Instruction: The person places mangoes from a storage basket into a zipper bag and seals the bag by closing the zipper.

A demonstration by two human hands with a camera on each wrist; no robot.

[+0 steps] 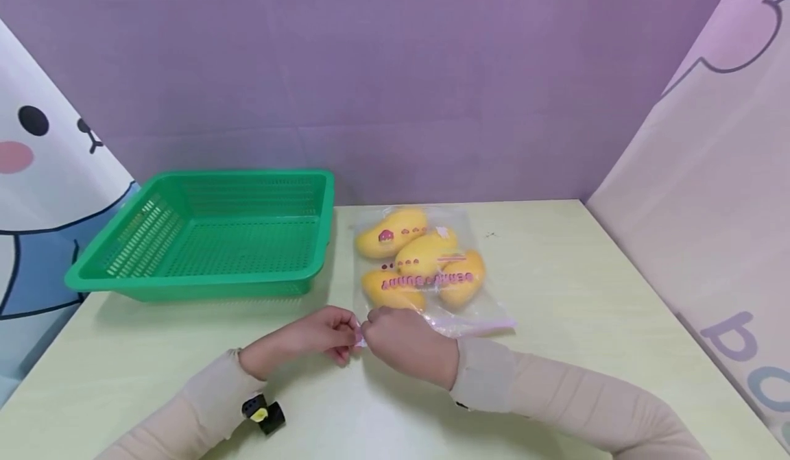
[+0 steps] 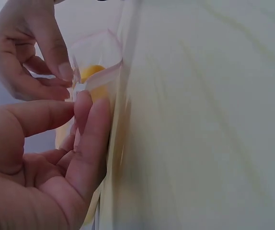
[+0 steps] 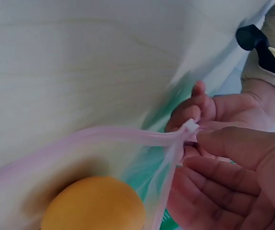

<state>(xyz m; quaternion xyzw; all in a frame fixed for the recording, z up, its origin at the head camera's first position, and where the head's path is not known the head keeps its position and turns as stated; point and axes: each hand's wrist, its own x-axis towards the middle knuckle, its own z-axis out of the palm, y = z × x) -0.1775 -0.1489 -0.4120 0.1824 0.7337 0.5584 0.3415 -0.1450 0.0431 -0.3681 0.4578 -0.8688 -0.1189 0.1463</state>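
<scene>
A clear zip bag (image 1: pixel 494 307) with pink print and a pink zip edge lies flat on the table. Several yellow mangoes (image 1: pixel 391 294) are inside it. At the near left corner of the bag, my left hand (image 1: pixel 321 333) pinches the zip edge between thumb and fingers. Right beside it, my right hand (image 1: pixel 407 343) pinches the same corner by the white slider (image 3: pixel 190 125). From that slider, the two pink edges (image 3: pixel 113 134) spread apart in the right wrist view, so the bag's mouth gapes there. Fingertips partly cover the slider.
A green plastic basket (image 1: pixel 247 283) with slotted walls stands at the back left of the pale table (image 1: pixel 574 288), with nothing seen in it. Behind the table hangs a purple cloth (image 1: pixel 395 90). Printed cloths flank both sides.
</scene>
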